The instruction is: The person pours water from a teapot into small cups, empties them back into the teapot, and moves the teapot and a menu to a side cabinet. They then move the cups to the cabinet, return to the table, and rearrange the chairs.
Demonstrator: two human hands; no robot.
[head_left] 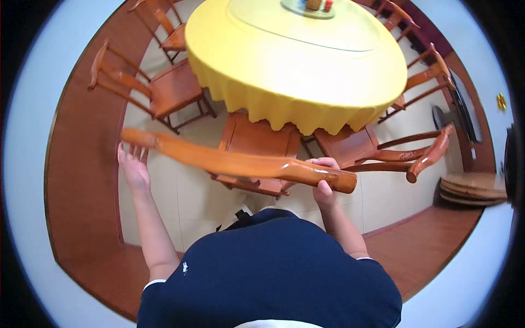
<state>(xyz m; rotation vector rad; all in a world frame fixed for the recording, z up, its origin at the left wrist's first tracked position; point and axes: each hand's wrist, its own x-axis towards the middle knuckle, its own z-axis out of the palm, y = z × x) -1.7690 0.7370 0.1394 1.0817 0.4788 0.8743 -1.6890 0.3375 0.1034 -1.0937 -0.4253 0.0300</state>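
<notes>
A reddish-brown wooden chair (229, 162) stands directly in front of me, its curved top rail crossing the view close to my body. My right hand (327, 193) is closed around the right end of that rail, thumb on the near side and fingers over the far side. At the rail's left end, my left hand (135, 168) is open, its fingers stretched upward, with the fingertips partly behind the wood. Below the rail, the chair's seat shows partly, its far edge under the yellow tablecloth (295, 71).
A round glass turntable (306, 33) sits on the table. More wooden chairs surround it, including one close on the right (426, 156) and one at left (175, 87). Round wooden boards (473, 188) are stacked by the right wall.
</notes>
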